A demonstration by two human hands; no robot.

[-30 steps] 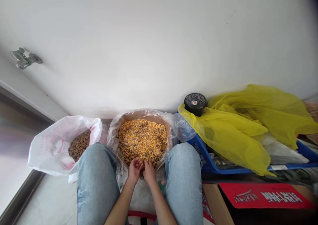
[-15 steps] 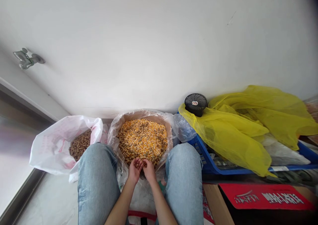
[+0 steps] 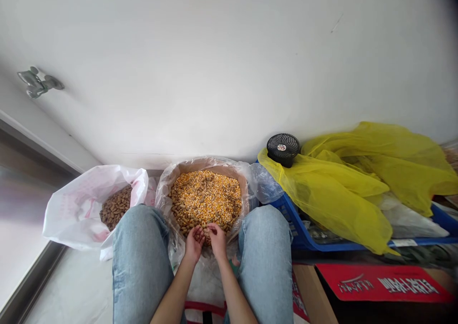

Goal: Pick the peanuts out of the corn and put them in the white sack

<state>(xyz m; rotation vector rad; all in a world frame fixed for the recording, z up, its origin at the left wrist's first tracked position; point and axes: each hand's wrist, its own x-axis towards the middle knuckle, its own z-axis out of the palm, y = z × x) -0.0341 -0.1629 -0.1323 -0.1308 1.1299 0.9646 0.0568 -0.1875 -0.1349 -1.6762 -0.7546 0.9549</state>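
Left hand (image 3: 194,245): we see it cupped, palm up; contents hidden.
Right hand (image 3: 216,241): we see its fingers pinched narrowly above the left palm.
Corn kernels (image 3: 205,200): mixed with brown seeds (image 3: 182,229) in a lined sack (image 3: 211,167), just far of both hands.
White plastic bag (image 3: 71,214): left of the sack, holding darker seeds (image 3: 115,207).

Here's the sack of corn (image 3: 205,200) in front of the wall (image 3: 214,76), with a plastic bag of nuts (image 3: 77,214) just to its left! Over to its right, a crate (image 3: 300,233) lies under a plastic sheet (image 3: 339,190), and a small fan (image 3: 282,150) is perched on that sheet.
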